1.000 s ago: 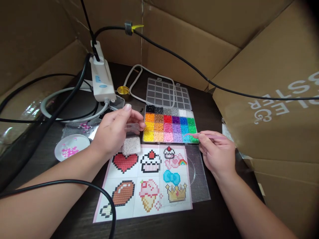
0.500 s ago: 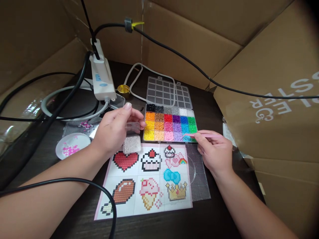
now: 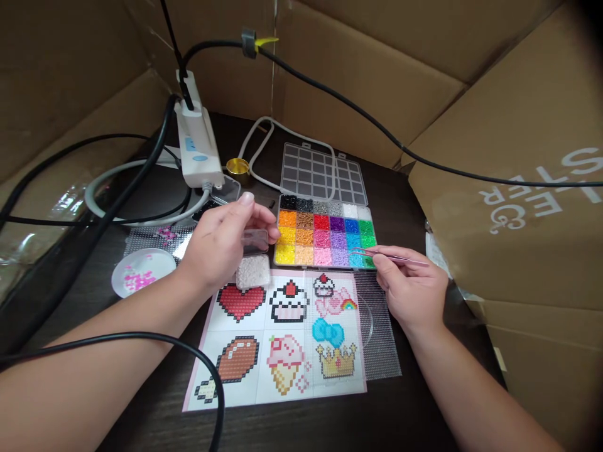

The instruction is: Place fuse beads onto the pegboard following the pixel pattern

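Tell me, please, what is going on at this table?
A person is working with small coloured beads. The left hand holds a small clear box of white beads, lid open, at the top edge of the pattern sheet. The right hand grips pink tweezers, their tips over the lower right compartments of the bead organiser, whose lid lies open. A white dish with pink beads sits to the left.

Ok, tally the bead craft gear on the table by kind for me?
Bead organiser: 1
Small box of white beads: 1
Tweezers: 1
Pattern sheet: 1
Square pegboards: 2
White dish: 1
Total: 7
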`<state>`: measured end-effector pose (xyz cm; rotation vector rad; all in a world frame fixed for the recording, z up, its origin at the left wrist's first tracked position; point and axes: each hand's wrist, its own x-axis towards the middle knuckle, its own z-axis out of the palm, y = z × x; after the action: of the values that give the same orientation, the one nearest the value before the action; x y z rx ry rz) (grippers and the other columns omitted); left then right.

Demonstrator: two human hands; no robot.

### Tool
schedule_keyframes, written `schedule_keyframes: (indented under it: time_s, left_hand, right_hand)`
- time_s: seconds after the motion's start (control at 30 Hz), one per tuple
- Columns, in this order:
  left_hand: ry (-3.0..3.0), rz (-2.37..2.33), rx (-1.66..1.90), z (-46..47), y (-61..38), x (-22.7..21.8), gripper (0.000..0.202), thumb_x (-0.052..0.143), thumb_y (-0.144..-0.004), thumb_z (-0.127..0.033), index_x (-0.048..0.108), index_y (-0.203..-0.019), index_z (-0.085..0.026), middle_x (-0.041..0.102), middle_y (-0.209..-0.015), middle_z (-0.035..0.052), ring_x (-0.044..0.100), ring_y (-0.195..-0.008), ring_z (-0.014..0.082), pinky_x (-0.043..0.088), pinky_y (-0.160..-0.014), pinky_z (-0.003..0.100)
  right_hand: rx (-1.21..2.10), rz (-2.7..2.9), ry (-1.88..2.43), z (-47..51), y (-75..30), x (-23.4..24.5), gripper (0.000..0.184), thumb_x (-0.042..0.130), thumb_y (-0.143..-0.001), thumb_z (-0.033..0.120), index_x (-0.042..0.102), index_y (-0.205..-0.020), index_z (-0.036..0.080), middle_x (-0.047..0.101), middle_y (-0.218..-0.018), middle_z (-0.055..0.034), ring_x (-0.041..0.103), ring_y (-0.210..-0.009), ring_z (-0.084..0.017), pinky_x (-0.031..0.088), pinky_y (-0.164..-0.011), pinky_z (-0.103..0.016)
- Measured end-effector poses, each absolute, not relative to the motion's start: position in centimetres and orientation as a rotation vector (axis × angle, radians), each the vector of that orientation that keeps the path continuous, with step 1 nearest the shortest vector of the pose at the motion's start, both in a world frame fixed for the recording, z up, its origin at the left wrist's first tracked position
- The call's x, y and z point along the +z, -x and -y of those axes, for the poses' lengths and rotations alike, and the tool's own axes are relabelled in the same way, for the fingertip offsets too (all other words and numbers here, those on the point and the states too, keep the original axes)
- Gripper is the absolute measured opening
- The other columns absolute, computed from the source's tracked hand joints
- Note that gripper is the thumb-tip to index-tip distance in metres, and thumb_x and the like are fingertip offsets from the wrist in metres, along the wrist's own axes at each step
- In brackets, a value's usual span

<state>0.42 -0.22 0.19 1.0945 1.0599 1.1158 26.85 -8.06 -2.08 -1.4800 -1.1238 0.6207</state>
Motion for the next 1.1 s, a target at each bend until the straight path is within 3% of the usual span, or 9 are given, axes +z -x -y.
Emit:
schedule_keyframes:
  time_s: [0.23, 0.47, 1.1]
  left_hand:
    - [-1.089, -1.063, 1.105, 0.16, -0.43, 0.16, 0.045, 0.052, -0.094, -0.056, 0.070, -0.076, -0.019, 0.071, -0.072, 0.0077, 0.067, -0.066, 0.0171, 0.052, -0.059, 0.028]
    - [-1.110, -1.073, 1.109, 0.25, -0.52, 0.32, 0.050, 0.053, -0.091, -0.064, 0.068, -0.077, -0.018, 0.071, -0.072, 0.0082, 0.068, -0.066, 0.0205, 0.051, -0.059, 0.032]
    - [-1.121, -1.062, 1.088, 0.21, -0.06, 0.15, 0.048, 0.052, -0.092, -0.061, 0.069, -0.080, -0.018, 0.072, -0.074, 0.0087, 0.068, -0.070, 0.0201, 0.055, -0.062, 0.030]
  right_hand:
    - [0.659, 1.124, 1.503, 8.03, -26.82, -2.04, 0.017, 0.079, -0.079, 0.030, 0.080, -0.089, 0.016, 0.072, -0.076, -0.0072, 0.057, -0.054, -0.011, 0.042, -0.043, -0.022]
    - [0.730, 1.073, 1.455, 8.00, -26.75, -2.06, 0.017, 0.080, -0.080, 0.030, 0.080, -0.090, 0.016, 0.067, -0.064, -0.0040, 0.047, -0.045, -0.007, 0.035, -0.040, -0.021]
    - [0.735, 1.041, 1.417, 7.86, -26.72, -2.16, 0.018, 0.081, -0.080, 0.031, 0.080, -0.088, 0.015, 0.072, -0.071, -0.0074, 0.048, -0.045, -0.007, 0.036, -0.038, -0.021]
